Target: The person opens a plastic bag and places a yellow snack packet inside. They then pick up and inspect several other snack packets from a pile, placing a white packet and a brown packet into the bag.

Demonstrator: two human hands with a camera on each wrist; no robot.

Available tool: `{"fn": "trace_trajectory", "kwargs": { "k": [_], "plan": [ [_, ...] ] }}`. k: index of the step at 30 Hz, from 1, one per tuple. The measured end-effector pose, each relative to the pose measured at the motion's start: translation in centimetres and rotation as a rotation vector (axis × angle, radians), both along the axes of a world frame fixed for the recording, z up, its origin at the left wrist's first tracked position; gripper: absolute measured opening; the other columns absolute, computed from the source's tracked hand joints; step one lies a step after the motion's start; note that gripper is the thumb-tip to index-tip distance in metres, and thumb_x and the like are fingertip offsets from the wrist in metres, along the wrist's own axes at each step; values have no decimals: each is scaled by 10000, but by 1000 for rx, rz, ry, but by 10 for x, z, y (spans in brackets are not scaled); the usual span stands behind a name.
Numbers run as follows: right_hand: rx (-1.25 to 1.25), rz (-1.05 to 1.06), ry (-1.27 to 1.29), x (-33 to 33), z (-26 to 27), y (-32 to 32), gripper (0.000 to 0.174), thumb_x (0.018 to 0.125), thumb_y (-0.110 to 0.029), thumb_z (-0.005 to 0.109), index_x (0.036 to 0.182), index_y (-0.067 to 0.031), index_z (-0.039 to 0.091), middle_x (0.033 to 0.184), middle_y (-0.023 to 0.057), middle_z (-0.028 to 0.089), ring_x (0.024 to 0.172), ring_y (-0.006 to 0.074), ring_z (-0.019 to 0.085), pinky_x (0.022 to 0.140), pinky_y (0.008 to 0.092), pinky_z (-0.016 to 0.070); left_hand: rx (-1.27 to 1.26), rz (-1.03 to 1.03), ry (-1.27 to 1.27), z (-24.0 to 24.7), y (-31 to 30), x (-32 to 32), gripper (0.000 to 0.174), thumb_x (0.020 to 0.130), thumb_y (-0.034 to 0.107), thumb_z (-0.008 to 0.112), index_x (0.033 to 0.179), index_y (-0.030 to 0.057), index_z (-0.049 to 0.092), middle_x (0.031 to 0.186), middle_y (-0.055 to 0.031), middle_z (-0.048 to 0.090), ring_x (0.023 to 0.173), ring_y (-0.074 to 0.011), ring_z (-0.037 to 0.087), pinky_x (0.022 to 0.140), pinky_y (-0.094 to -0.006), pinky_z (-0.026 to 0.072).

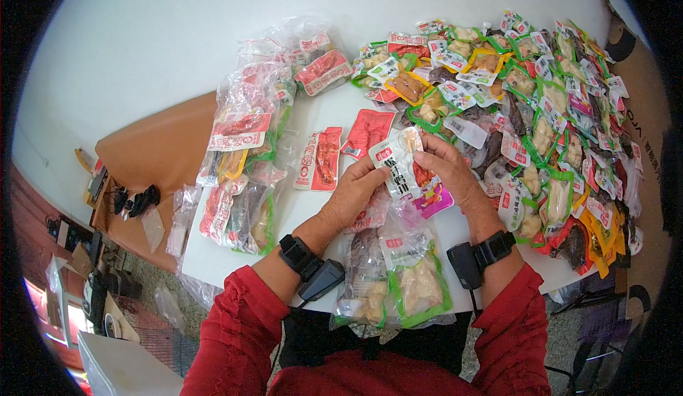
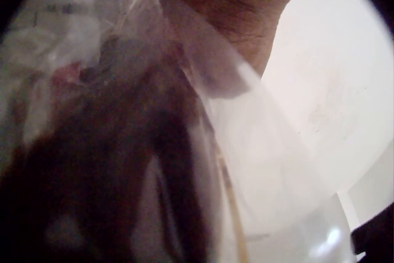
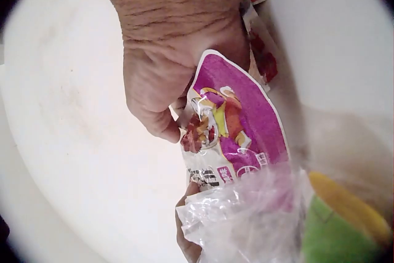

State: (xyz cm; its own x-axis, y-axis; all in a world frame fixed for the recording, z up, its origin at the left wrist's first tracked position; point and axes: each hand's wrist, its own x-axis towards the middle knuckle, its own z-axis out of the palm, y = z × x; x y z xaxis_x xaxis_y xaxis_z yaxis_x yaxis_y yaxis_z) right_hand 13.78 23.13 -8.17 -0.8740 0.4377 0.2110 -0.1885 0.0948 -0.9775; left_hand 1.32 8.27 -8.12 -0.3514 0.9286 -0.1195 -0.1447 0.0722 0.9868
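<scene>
My left hand and right hand together hold a white and purple food packet over the white table. The left thumb and fingers pinch its left edge; the right ones grip its upper right side. In the right wrist view, the packet's purple end shows beside the right hand. Close below, a clear plastic bag holds several packets, one green-edged with pale pieces. Two red packets lie flat beyond the left hand. Dark wrapped food fills much of the left wrist view.
A large heap of mixed packets covers the table's right side. Filled clear bags are stacked along the left. A brown panel stands further left, a cardboard box at the far right, and a white wall behind.
</scene>
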Motion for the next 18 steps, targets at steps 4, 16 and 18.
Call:
{"fn": "trace_trajectory", "kwargs": {
  "k": [4,16,18],
  "plan": [
    [13,0,-16,0,-1,1,194,815,-187,536,913,-21,555,814,-4,554,744,72,501,677,219,417,28,36,-6,-2,2,4,231,851,160,496,1044,38,536,828,26,568,646,-26,480,546,-172,396],
    [0,7,-9,2,2,-1,215,805,-198,540,930,-24,558,830,-7,558,759,68,505,688,220,418,35,72,6,-11,4,-1,175,828,164,523,948,40,548,766,2,570,591,-59,496,514,-204,406],
    [-5,9,-4,2,3,-2,215,804,-196,538,930,-22,557,840,-2,559,770,71,505,696,222,417,43,73,19,-11,4,0,177,827,175,526,944,45,549,746,5,564,578,-57,484,499,-198,388]
  ]
}}
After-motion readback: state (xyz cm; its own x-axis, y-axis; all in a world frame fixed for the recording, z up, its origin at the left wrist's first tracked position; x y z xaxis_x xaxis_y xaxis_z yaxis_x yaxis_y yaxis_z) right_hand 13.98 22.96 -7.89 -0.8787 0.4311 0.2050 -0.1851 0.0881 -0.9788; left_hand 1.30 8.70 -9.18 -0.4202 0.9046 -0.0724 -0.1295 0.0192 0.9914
